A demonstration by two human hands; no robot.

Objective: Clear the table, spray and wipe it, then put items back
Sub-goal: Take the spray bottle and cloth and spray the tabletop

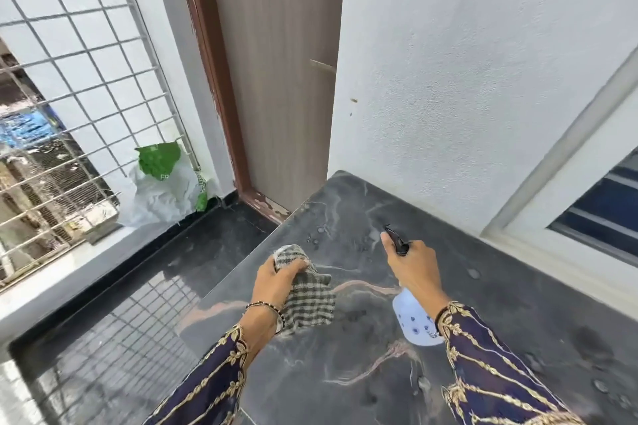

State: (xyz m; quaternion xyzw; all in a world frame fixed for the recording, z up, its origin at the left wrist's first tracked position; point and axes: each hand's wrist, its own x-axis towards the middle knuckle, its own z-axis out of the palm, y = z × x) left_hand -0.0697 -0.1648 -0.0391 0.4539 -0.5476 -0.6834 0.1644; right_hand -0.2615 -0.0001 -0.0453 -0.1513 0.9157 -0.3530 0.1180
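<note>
The right hand [412,267] gripped the bottle [416,319], fingers closed round its neck, nozzle aimed at the far worktop [500,314]. The left hand [276,283] clutched the cloth [309,297]. Droplets sat patchily; spraying evenly across the surface before wiping would likely work best.

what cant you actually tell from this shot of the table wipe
All in the head view:
- spray bottle: its neck and most of the trigger are covered by the right hand, so whether it is spraying is unclear.
- checked cloth: partly bunched inside the left hand; its full shape is hidden.
- table: near and right parts cut off by the frame edge and sleeves.
- bag: its print is too blurred to read.
</note>
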